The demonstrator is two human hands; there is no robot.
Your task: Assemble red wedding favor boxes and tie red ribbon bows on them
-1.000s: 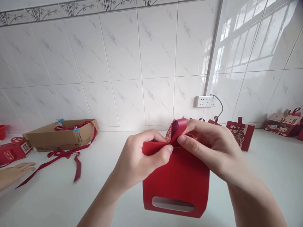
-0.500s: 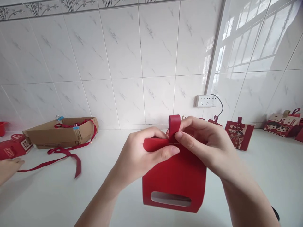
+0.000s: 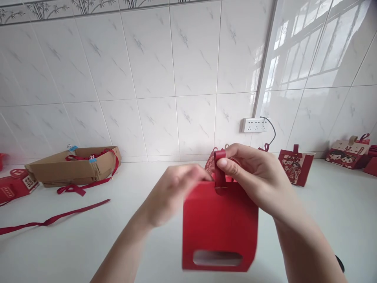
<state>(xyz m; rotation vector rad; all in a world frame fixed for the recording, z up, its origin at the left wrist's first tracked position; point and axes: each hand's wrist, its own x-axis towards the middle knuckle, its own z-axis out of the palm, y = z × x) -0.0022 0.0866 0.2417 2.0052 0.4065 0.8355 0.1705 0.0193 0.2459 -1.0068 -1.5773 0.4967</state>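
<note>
A red paper gift box (image 3: 219,224) with a rounded slot near its lower edge hangs in front of me above the white table. Out of a slit at its top stands a dark red ribbon loop (image 3: 220,173). Thumb and fingers of my right hand (image 3: 255,175) are closed on this loop. At the box's upper left corner is my left hand (image 3: 176,188), smeared by motion. Its fingertips are partly hidden behind the top edge, and whether they grip the box I cannot make out.
At the left stands a cardboard box (image 3: 67,169) with ribbon and clips, beside a red printed box (image 3: 17,186). A loose ribbon (image 3: 64,214) lies nearer. Several printed gift boxes stand along the wall, one of them upright (image 3: 296,167) at right. A socket strip (image 3: 255,125) is on the wall.
My left thumb has come off the front of the gift box, which has moved slightly down. At far left, another person's hand has gone out of view and a ribbon has been drawn leftward.
</note>
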